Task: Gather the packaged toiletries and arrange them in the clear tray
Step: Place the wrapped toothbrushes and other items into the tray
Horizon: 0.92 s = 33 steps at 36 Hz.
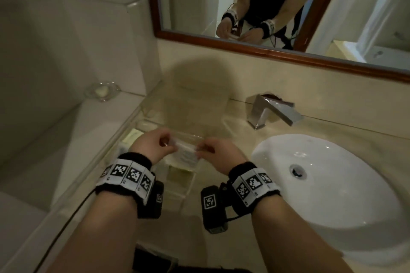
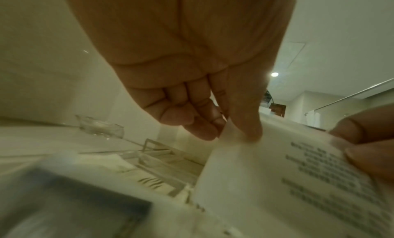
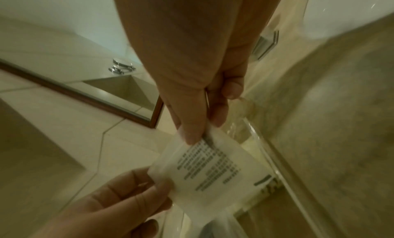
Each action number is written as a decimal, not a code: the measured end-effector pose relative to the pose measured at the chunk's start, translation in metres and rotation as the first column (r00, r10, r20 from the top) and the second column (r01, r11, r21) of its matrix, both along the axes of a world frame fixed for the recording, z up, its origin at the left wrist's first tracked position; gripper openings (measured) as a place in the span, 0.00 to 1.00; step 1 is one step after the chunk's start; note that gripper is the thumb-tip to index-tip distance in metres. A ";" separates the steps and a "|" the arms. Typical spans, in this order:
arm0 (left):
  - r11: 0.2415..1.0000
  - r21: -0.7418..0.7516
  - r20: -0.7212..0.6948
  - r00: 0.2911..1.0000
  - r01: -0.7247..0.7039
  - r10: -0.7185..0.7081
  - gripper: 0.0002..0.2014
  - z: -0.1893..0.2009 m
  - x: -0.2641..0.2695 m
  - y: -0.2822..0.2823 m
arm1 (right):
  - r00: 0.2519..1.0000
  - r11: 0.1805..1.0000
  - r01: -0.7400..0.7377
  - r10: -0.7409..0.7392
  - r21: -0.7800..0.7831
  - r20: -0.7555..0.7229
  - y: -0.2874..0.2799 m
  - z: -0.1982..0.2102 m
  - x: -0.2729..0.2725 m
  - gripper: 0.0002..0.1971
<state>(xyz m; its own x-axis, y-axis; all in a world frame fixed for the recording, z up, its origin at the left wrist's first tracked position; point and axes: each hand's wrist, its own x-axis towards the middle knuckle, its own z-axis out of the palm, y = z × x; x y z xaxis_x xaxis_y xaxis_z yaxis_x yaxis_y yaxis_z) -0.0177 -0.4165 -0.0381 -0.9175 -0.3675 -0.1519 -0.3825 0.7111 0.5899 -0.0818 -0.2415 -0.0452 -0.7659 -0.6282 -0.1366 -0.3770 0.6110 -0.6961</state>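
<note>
Both hands hold one small white packet (image 1: 186, 149) with printed text above the clear tray (image 1: 188, 186), left of the sink. My left hand (image 1: 172, 143) pinches its left corner between thumb and fingers (image 2: 245, 123). My right hand (image 1: 199, 148) pinches the opposite corner, as the right wrist view shows with the right hand (image 3: 196, 133) on the packet (image 3: 213, 171). In the left wrist view the packet (image 2: 277, 182) hangs over the tray's dividers (image 2: 157, 155). Other packaged items (image 1: 133, 137) lie at the tray's left end, one with a dark label (image 2: 74, 199).
A white sink basin (image 1: 332, 184) sits to the right, with a chrome faucet (image 1: 273, 111) behind it. A glass soap dish (image 1: 102, 92) stands on the ledge at the far left. A wood-framed mirror (image 1: 244, 6) hangs above the beige counter.
</note>
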 end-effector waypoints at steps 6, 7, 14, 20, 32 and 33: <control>1.000 -0.007 0.065 0.998 0.019 -0.019 0.10 -0.014 0.011 -0.025 | 0.997 0.989 -0.041 0.032 0.139 0.069 -0.032 -0.014 0.007 0.10; 0.999 -0.001 0.071 0.997 0.032 -0.032 0.08 -0.018 0.011 -0.028 | 0.997 0.984 -0.047 0.036 0.170 0.072 -0.035 -0.016 0.007 0.10; 0.994 -0.006 0.139 0.984 0.109 -0.107 0.07 -0.033 0.005 -0.032 | 0.999 0.950 -0.039 0.031 0.310 0.030 -0.040 -0.028 0.005 0.10; 0.989 -0.030 0.158 0.978 0.144 -0.138 0.11 -0.038 -0.003 -0.031 | 0.999 0.940 -0.020 0.009 0.341 0.035 -0.038 -0.033 0.002 0.11; 0.991 -0.033 0.177 0.977 0.130 -0.123 0.11 -0.034 -0.014 -0.022 | 0.998 0.948 -0.010 -0.010 0.318 0.064 -0.027 -0.030 -0.012 0.12; 0.990 -0.035 0.185 0.975 0.135 -0.126 0.11 -0.033 -0.015 -0.022 | 0.998 0.951 -0.017 -0.004 0.309 0.067 -0.027 -0.029 -0.012 0.12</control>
<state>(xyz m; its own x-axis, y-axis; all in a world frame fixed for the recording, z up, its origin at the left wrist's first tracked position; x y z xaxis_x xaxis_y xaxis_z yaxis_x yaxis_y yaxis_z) -0.0322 -0.4380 -0.0713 -0.9166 -0.2572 -0.3062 -0.3825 0.7873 0.4835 -0.0942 -0.2681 -0.0741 -0.7448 -0.5516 -0.3756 -0.3408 0.7983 -0.4966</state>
